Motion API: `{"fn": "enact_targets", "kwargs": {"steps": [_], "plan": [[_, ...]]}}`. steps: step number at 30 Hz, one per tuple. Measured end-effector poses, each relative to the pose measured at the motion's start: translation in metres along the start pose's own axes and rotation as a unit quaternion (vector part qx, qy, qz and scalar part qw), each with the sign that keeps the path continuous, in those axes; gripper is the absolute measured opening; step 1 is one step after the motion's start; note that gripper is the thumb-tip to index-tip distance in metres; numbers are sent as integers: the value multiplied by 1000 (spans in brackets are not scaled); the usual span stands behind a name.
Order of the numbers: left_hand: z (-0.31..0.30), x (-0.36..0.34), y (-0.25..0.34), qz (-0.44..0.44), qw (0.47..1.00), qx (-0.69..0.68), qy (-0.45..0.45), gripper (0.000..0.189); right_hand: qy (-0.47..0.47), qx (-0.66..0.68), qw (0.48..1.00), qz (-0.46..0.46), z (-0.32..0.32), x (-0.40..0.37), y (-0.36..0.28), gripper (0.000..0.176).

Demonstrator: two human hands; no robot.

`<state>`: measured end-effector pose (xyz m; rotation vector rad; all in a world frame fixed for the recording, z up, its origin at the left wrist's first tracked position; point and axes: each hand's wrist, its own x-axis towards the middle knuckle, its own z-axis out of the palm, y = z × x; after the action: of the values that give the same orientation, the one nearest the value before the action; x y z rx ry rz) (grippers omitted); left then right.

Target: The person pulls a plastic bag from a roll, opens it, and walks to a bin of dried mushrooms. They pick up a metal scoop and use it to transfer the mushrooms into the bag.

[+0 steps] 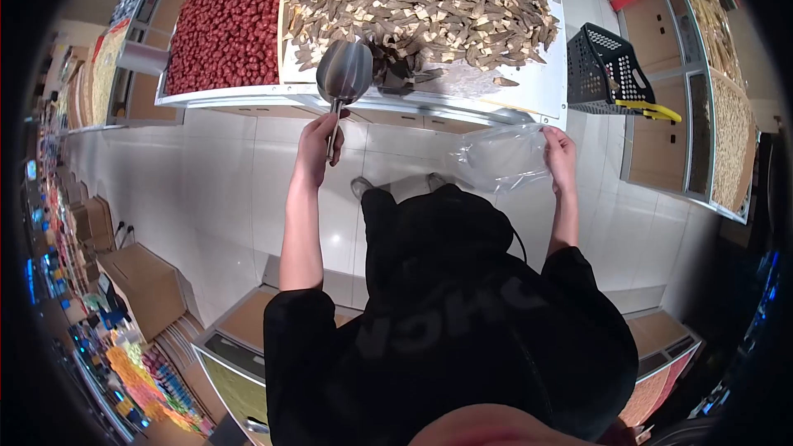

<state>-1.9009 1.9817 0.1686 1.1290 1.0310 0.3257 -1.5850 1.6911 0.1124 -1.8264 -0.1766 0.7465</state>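
My left hand (318, 146) is closed round the handle of a metal scoop (344, 71), whose bowl is over the front edge of the bin, beside the brown dried pieces (429, 0). A dark object (398, 68) lies just right of the scoop bowl; I cannot make out what it is. My right hand (560, 157) pinches the edge of a clear plastic bag (502, 157), which hangs in front of the counter edge, right of my body. The bag looks empty.
Red dried fruit (227, 25) fills the bin section at the left. A black basket (601, 70) with a yellow handle stands right of the counter. Cardboard boxes (142, 291) are at the lower left. More goods bins (727, 144) line the right side.
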Motion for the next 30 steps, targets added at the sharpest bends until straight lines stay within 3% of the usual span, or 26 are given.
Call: {"fn": "enact_targets", "kwargs": {"steps": [2,7,10,13,18,22,24,30], "plan": [[-40,36,12,-15,998,-10,-63,36,72,-14,997,-1,19,-5,1,24],[-108,103,54,-47,989,120,-66,34,305,-130,943,-6,64,-38,4,28],[-132,131,75,-55,980,168,-87,28,348,-61,935,-9,99,-58,-4,28],[-141,168,87,-72,972,175,-139,25,321,85,943,22,125,-79,-23,29],[-124,197,93,-95,966,105,-216,30,326,79,940,56,157,-77,-44,28],[-121,209,76,-89,966,79,-228,31,332,90,935,85,177,-68,-62,29],[-122,219,70,-70,962,114,-236,33,341,123,929,74,188,-70,-66,29],[-132,244,58,-71,953,37,-291,28,371,152,915,51,234,-73,-83,29]]}}
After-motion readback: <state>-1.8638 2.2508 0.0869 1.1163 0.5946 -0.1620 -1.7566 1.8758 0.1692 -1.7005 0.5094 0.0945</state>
